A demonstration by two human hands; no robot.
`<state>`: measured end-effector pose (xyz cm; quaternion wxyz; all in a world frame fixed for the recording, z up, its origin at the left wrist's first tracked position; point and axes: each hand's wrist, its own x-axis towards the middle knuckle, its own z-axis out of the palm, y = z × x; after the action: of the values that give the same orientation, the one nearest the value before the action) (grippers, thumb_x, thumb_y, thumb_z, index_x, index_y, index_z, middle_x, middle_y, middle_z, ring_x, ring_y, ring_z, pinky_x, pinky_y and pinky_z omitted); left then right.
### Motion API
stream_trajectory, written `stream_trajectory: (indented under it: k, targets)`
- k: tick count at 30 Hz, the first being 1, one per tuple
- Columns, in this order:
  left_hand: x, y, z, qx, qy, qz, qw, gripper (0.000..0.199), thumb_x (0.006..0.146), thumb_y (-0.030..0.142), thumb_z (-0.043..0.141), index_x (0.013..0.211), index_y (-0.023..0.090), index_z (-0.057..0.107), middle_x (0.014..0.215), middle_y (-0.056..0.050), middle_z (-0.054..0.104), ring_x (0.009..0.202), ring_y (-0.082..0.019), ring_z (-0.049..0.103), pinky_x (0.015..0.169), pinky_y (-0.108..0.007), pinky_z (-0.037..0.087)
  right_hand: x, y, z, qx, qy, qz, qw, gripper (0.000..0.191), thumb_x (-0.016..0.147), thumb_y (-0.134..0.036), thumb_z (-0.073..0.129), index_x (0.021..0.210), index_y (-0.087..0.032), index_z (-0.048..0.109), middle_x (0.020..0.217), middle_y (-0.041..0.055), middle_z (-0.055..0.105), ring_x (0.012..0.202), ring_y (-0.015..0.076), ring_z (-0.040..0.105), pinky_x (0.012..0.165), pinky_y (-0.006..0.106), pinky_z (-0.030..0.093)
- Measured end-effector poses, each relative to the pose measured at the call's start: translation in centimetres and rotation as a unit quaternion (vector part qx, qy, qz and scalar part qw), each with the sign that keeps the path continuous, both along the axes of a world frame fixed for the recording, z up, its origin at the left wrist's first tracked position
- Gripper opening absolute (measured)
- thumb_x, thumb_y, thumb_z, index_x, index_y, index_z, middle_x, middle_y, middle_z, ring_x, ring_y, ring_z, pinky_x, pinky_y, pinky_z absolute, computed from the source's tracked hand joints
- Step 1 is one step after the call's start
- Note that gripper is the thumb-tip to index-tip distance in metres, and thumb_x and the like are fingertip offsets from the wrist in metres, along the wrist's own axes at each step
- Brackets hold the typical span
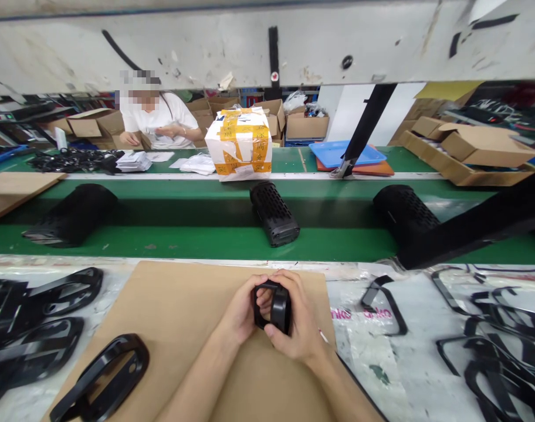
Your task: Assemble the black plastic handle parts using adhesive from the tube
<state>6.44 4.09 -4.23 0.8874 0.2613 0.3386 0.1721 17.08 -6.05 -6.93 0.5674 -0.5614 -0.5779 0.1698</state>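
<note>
Over a brown cardboard sheet I hold a glossy black plastic frame, a loop with an open middle. My left hand is closed on its left side, some fingers showing through the opening. Wrapped round the right side is my right hand, its thumb at the lower edge. Another black frame with a handle-like loop lies on the sheet's left part. Loose thin black bracket strips rest on the plastic-covered bench to the right.
Several black frames are piled at left, and bent black strips at right. Beyond, a green conveyor belt carries black perforated cylindrical housings. A black post slants in from the right. A person sits across, near a taped box.
</note>
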Motion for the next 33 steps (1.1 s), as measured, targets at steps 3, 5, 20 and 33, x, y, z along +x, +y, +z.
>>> stream_trajectory:
  k: [3,5,20,33]
  targets:
    - [0.5,-0.6,-0.4,-0.051,0.004,0.037,0.998,0.053,0.059,0.042,0.083,0.052,0.022,0.035,0.045,0.009,0.029,0.049,-0.007,0.025,0.049,-0.021,0.03,0.0,-0.1,0.5,-0.006,0.012,-0.002,1.0,0.063,0.079,-0.039,0.068,0.138,-0.026,0.048,0.138,0.0116,0.046,0.133,0.034,0.046,0.113,0.052,0.04]
    - [0.6,-0.9,-0.4,-0.054,0.006,0.05,0.997,0.054,0.058,0.042,0.083,0.052,0.022,0.034,0.046,0.009,0.028,0.05,-0.007,0.025,0.051,-0.022,0.032,-0.1,-0.1,0.6,0.006,0.022,0.0,1.0,0.061,0.079,-0.04,0.066,0.136,-0.026,0.05,0.136,0.0111,0.048,0.133,0.034,0.047,0.114,0.053,0.04]
    - [-2.2,3.9,-1.9,0.38,0.12,0.223,0.89,0.054,0.08,0.06,0.071,0.063,0.021,0.038,0.063,0.005,0.029,0.06,-0.011,0.027,0.058,-0.025,0.026,2.7,-2.5,2.9,-0.241,-0.079,-0.093,0.963,0.034,0.097,-0.042,0.059,0.129,-0.029,0.059,0.125,0.008,0.065,0.114,0.0293,0.065,0.093,0.046,0.055]
    - [-1.3,2.4,-2.2,0.397,0.098,0.122,0.905,0.051,0.087,0.053,0.063,0.058,0.02,0.037,0.062,0.004,0.028,0.061,-0.012,0.026,0.059,-0.027,0.023,3.1,-8.9,0.9,-0.373,-0.025,-0.104,0.922,0.034,0.097,-0.053,0.05,0.111,-0.026,0.065,0.081,0.0046,0.069,0.078,0.0279,0.07,0.07,0.039,0.053]
